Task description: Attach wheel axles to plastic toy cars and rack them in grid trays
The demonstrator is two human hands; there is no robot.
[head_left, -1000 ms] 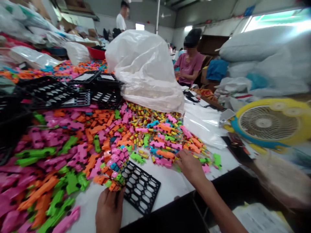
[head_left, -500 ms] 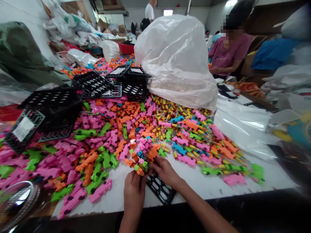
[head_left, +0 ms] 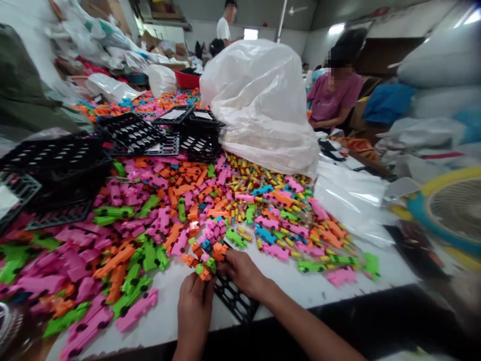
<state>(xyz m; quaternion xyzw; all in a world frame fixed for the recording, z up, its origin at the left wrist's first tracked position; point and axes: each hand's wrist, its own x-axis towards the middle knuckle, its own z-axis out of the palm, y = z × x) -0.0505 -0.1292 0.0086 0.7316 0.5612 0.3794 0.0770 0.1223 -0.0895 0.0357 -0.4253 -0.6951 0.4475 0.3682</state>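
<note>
My left hand (head_left: pixel 194 303) is closed, its fingertips pinched together at the near edge of a cluster of small toy pieces (head_left: pixel 214 231) in pink, orange, green and blue. My right hand (head_left: pixel 243 272) curls in from the other side, its fingers bent against an orange toy piece (head_left: pixel 220 250). What lies between the fingertips of either hand is mostly hidden. Under my right hand, a black plastic lattice tray (head_left: pixel 237 301) lies on the white table top. To the left spreads a heap of pink, green and orange toy cars (head_left: pixel 135 265).
Small yellow-capped tubes (head_left: pixel 244 173) lie before a big translucent plastic bag (head_left: pixel 263 100). More black trays (head_left: pixel 56 155) are stacked at left. A fan (head_left: pixel 458 205) stands at right. A person in a pink shirt (head_left: pixel 334 98) sits across, another person (head_left: pixel 223 27) stands behind.
The view has turned slightly right, so table things sit further left and the fan shows more. My hands stay at the small toy pieces; my right fingers have shifted slightly on them.
</note>
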